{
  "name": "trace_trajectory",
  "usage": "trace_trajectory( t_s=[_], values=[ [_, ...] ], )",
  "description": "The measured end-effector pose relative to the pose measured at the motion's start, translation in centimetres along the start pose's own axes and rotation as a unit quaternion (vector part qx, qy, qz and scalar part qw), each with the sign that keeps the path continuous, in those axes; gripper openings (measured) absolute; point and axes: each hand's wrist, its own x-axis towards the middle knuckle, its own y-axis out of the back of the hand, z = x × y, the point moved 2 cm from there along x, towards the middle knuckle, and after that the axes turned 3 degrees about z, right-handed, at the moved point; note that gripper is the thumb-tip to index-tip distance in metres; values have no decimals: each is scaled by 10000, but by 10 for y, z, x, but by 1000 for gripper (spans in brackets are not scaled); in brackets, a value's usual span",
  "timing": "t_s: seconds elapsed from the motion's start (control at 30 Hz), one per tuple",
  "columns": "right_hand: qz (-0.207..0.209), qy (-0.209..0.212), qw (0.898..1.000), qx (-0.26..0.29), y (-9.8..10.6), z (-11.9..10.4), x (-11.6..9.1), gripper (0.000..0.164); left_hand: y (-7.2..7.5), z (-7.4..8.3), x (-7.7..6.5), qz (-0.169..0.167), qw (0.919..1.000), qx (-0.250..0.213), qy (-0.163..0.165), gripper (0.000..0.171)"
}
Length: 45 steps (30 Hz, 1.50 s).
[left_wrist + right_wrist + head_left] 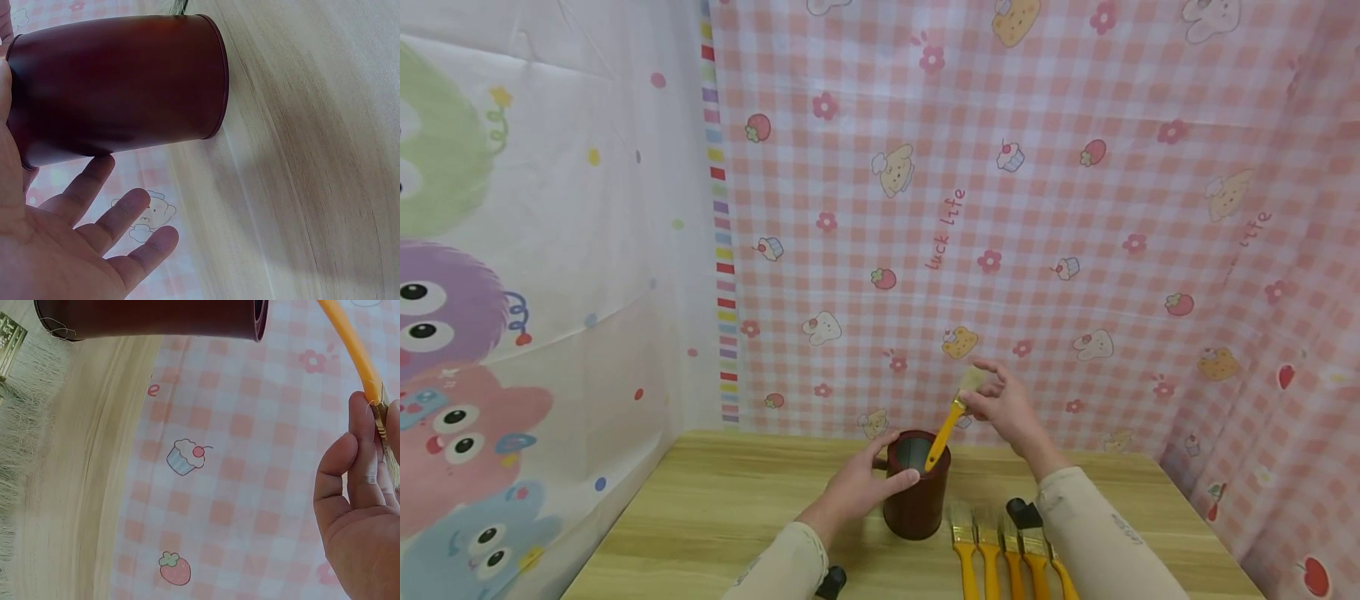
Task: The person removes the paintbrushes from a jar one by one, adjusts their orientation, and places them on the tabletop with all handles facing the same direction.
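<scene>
A dark red-brown cup (914, 504) stands upright on the wooden table. My left hand (865, 487) holds it near the rim, thumb on the near side and forefinger toward the back. The left wrist view shows one fingertip at the cup wall (119, 87), while two other fingers stretch away from it. My right hand (1003, 408) pinches a paintbrush (946, 433) near its metal band and pale bristles. The brush is upside down and tilted, its yellow-orange handle (350, 347) pointing down, with the tip overlapping the cup's mouth in the head view.
Several more yellow-handled paintbrushes (989, 550) lie side by side to the cup's right, bristles toward the back. One black object (1024, 512) is by the right sleeve, another (831, 582) by the left sleeve. A pink checked cloth (850, 333) hangs behind the table (730, 483).
</scene>
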Motion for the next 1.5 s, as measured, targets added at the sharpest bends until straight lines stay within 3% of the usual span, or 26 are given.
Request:
trace_trajectory(
  t_s=[0.23,0.8,1.23,1.5],
  values=[
    [-60,-275,9990,355,10,3,2,68,0,2,-2,99,9999,91,-41,83],
    [-733,-479,9959,212,40,20,-8,70,1,5,-4,-14,10000,-22,80,86],
    [-1076,-542,9927,-105,68,32,-18,68,0,5,-3,4,9999,45,95,83],
    [-1026,-614,9914,-530,93,49,-26,69,0,4,-2,30,10000,71,60,82]
  ],
)
